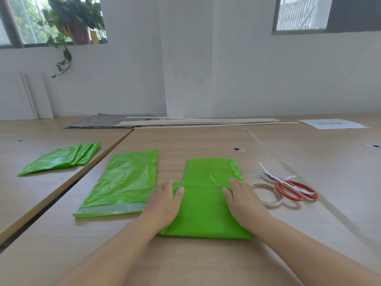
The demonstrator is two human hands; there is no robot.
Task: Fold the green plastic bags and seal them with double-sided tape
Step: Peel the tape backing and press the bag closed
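The green plastic bag [206, 213] lay on the table [206, 141] straight before me, its near part doubled over and a narrower part reaching out at 12 o'clock. My left grip [165, 203] lay open and flat on the bag's 9 o'clock edge with its fingers straight. My right grip [245, 201] pressed the 3 o'clock edge the same way. Just beside the bag at 9 o'clock an unfolded green bag [123, 182] lay flat, a clear strip along its near end. Farther off at 10 o'clock sat a stack of folded green bags [61, 159]. At 3 o'clock a tape roll [268, 195] touched red-handled scissors [294, 189], whose blades crossed a second tape roll [267, 175].
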